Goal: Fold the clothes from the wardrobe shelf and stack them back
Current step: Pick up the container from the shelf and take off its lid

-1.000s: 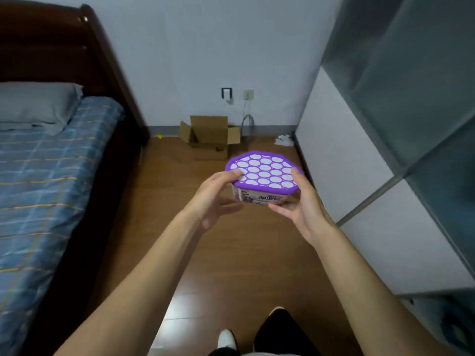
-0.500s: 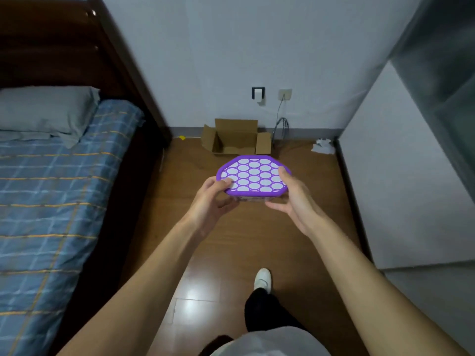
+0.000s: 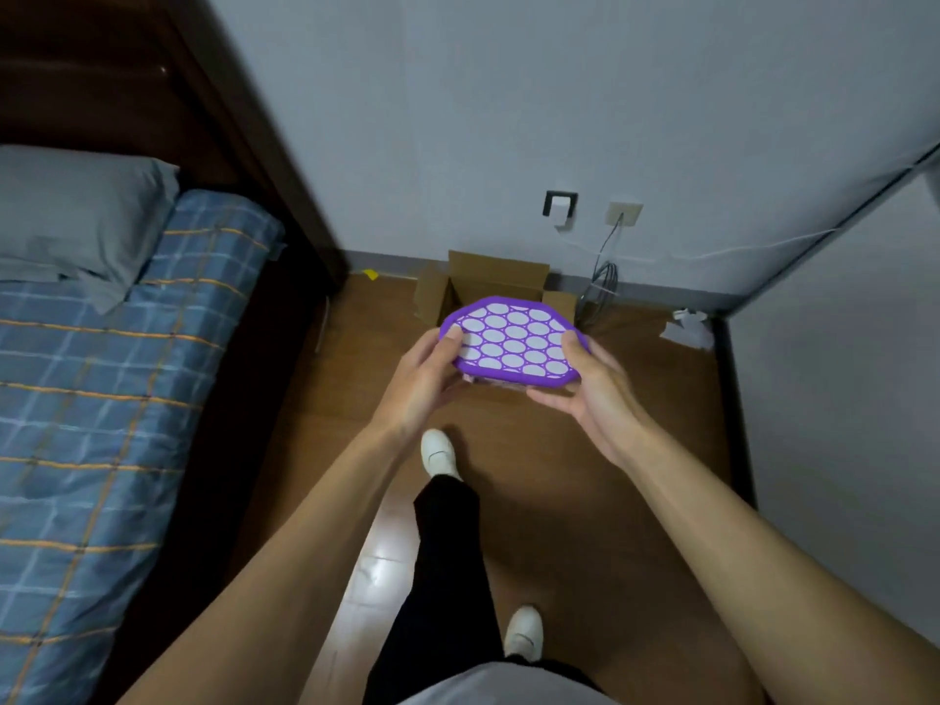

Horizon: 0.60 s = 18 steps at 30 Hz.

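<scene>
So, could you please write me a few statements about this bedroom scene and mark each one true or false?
1. The left hand and right hand both hold the purple-lidded container. True.
2. The cardboard box on the floor is closed. False: its flaps stand open.
3. A grey pillow lies on the bed with the blue checked cover. True.
4. The person is barefoot. False: they wear white shoes.
</scene>
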Each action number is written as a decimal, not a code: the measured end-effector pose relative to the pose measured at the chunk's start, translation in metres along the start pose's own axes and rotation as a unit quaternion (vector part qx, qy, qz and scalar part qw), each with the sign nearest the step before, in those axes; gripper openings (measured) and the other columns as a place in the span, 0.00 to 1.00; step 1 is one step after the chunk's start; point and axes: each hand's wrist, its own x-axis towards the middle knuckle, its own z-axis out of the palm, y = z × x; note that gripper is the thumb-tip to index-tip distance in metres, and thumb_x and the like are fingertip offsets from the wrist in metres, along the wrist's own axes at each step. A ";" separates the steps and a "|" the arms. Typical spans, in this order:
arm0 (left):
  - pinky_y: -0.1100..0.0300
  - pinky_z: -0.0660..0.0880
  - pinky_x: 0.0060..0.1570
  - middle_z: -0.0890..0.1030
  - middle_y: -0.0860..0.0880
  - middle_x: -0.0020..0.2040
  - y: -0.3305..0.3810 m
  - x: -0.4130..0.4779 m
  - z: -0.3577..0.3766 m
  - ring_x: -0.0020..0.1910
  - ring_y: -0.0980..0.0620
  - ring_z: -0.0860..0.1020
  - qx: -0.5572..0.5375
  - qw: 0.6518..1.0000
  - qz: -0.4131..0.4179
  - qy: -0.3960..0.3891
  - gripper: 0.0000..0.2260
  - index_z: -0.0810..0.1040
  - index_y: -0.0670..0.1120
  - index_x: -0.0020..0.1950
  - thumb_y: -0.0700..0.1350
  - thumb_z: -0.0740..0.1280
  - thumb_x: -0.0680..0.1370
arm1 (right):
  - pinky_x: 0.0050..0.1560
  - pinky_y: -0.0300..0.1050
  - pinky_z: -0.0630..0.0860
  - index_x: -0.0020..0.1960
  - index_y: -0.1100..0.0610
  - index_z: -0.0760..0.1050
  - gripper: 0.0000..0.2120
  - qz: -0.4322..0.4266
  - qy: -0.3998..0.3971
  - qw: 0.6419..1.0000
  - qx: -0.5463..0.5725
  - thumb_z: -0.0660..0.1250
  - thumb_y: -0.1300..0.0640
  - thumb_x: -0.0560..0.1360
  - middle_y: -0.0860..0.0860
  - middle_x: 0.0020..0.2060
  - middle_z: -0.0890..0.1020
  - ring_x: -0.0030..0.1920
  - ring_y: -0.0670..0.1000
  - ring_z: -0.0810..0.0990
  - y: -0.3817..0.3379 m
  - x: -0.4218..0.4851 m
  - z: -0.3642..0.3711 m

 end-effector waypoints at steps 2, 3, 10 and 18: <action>0.66 0.80 0.45 0.86 0.51 0.54 0.006 0.054 -0.010 0.52 0.54 0.84 -0.008 1.000 -0.006 0.000 0.11 0.78 0.54 0.60 0.56 0.62 0.82 | 0.59 0.59 0.79 0.70 0.55 0.67 0.19 0.004 0.014 1.000 -0.009 0.62 0.51 0.82 0.54 0.61 0.80 0.58 0.55 0.82 -0.014 0.046 0.016; 0.65 0.80 0.47 0.85 0.51 0.54 0.010 0.082 -0.015 0.53 0.54 0.84 -0.006 1.000 -0.010 -0.005 0.12 0.77 0.52 0.62 0.55 0.61 0.82 | 0.57 0.57 0.80 0.68 0.54 0.69 0.15 0.001 0.021 1.000 -0.016 0.62 0.52 0.82 0.53 0.60 0.80 0.57 0.54 0.82 -0.021 0.069 0.025; 0.61 0.80 0.50 0.84 0.52 0.52 0.030 0.262 -0.042 0.48 0.58 0.83 -0.008 0.997 -0.061 -0.049 0.07 0.78 0.53 0.58 0.50 0.63 0.82 | 0.55 0.55 0.81 0.60 0.50 0.72 0.08 0.011 0.071 0.996 -0.055 0.61 0.52 0.82 0.52 0.58 0.80 0.57 0.53 0.81 -0.061 0.229 0.071; 0.59 0.78 0.47 0.85 0.52 0.47 -0.028 0.434 -0.056 0.48 0.52 0.82 -0.039 0.987 -0.148 -0.038 0.14 0.80 0.51 0.54 0.50 0.65 0.70 | 0.63 0.61 0.77 0.64 0.52 0.71 0.19 0.054 0.094 0.990 -0.090 0.60 0.41 0.80 0.55 0.60 0.80 0.58 0.55 0.81 -0.028 0.415 0.075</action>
